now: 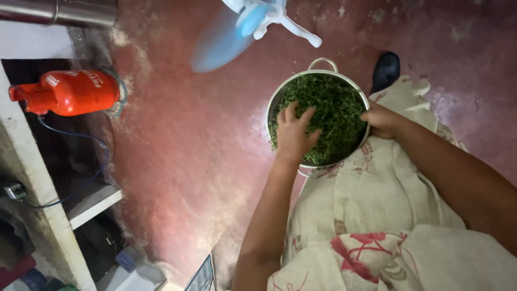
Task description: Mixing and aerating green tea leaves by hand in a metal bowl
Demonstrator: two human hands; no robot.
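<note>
1. 2 hands work at 1 steel pot (273,105), which I take as the landmark; it sits on the person's lap over a cream floral cloth (371,199) and is heaped with chopped green leaves (336,105).
2. Left hand (295,134) lies inside the pot on its left half, palm down, fingers spread apart and pressed into the leaves, tips pointing toward the pot's far rim.
3. Right hand (381,119) sits at the pot's right rim; its fingers curl over the edge, closed on the rim as far as I can tell.
4. Most of the leaves lie to the right of and beyond the left fingertips, so the left hand is the nearer one to them.
5. Beyond the pot's far handle stand a spinning blue fan (237,32) and a dark shoe (385,70); well left of the pot lies a red gas cylinder (70,92).
</note>
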